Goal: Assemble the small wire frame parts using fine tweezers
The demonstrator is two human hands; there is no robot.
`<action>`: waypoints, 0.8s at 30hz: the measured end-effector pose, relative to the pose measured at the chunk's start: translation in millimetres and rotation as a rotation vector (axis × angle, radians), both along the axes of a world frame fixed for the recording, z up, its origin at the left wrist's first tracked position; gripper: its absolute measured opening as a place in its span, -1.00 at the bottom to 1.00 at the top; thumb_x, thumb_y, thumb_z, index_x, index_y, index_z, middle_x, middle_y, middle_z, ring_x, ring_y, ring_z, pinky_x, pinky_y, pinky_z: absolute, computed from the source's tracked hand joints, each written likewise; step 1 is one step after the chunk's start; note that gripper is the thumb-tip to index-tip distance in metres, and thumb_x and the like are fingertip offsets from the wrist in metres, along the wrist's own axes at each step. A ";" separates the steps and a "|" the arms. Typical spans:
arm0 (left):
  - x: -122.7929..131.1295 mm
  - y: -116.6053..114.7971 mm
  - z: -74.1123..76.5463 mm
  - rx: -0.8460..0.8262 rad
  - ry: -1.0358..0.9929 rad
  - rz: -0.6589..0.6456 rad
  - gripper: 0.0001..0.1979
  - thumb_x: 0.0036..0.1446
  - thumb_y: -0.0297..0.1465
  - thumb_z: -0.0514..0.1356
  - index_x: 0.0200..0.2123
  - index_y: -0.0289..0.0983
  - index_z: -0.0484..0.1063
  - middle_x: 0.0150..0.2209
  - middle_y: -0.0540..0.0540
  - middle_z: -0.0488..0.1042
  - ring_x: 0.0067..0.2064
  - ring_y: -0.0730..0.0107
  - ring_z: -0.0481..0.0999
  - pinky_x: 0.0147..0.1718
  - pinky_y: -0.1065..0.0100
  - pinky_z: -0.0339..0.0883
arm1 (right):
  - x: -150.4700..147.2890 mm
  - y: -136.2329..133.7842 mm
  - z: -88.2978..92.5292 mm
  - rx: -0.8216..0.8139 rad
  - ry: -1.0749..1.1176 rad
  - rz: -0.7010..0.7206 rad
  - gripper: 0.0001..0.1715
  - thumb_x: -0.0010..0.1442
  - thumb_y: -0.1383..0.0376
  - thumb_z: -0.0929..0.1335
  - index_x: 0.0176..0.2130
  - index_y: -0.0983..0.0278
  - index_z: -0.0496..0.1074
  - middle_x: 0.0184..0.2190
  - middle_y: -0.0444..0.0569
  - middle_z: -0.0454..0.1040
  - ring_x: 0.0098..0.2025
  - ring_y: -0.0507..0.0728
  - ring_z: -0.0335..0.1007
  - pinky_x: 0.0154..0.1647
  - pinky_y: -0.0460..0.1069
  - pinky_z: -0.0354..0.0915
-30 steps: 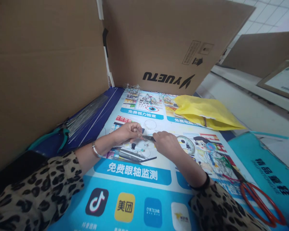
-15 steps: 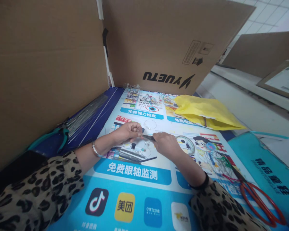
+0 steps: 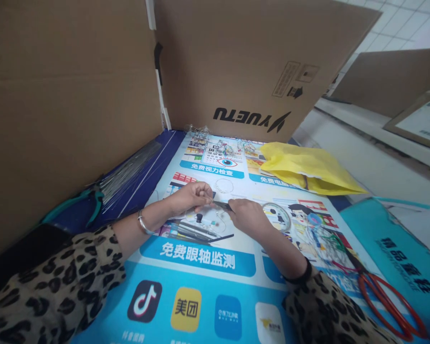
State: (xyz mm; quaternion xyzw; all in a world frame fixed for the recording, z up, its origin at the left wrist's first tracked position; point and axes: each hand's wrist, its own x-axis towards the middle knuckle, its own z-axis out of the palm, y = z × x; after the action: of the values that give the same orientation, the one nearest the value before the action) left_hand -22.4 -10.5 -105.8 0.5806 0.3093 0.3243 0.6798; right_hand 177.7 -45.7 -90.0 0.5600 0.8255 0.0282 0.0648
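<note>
My left hand (image 3: 197,196) is closed, thumb and fingertips pinched on a thin wire that barely shows. From near its fingers a fine strand with small beads (image 3: 217,222) hangs over the printed mat (image 3: 208,279). Facing it, my right hand (image 3: 249,215) is wrapped around dark-jawed pliers (image 3: 222,206), whose handles are hidden in the palm. The tips of the pliers point left and meet the wire at the left fingertips. Just beyond both hands lies a thin wire ring (image 3: 224,185).
Cardboard walls (image 3: 236,62) stand left and behind. At left lie a bundle of straight wires (image 3: 129,167) and a teal-handled tool (image 3: 93,208). Tangled beaded wires (image 3: 232,148) lie at the back. At right are a yellow bag (image 3: 304,165) and red-handled scissors (image 3: 390,298).
Almost nothing differs. The whole view has shifted very slightly, while both hands keep the same hold on the wire and the pliers.
</note>
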 end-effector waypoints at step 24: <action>-3.8 4.6 4.2 0.180 0.187 0.079 -0.78 0.01 -0.29 0.17 -0.37 -0.34 0.30 -0.39 -0.13 0.49 -0.44 0.47 0.46 -0.54 0.49 0.25 | 2.5 5.5 -15.4 0.154 0.080 -0.094 -0.73 0.22 0.16 0.14 -0.23 0.26 0.27 -0.29 0.01 0.41 -0.21 0.12 0.27 -0.34 -0.06 0.06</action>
State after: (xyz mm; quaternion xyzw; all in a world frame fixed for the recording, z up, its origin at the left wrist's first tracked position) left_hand -26.2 -5.9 -101.6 0.6545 0.3636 0.3216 0.5797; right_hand 180.3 -40.2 -105.4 0.6020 0.7956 0.0663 -0.0102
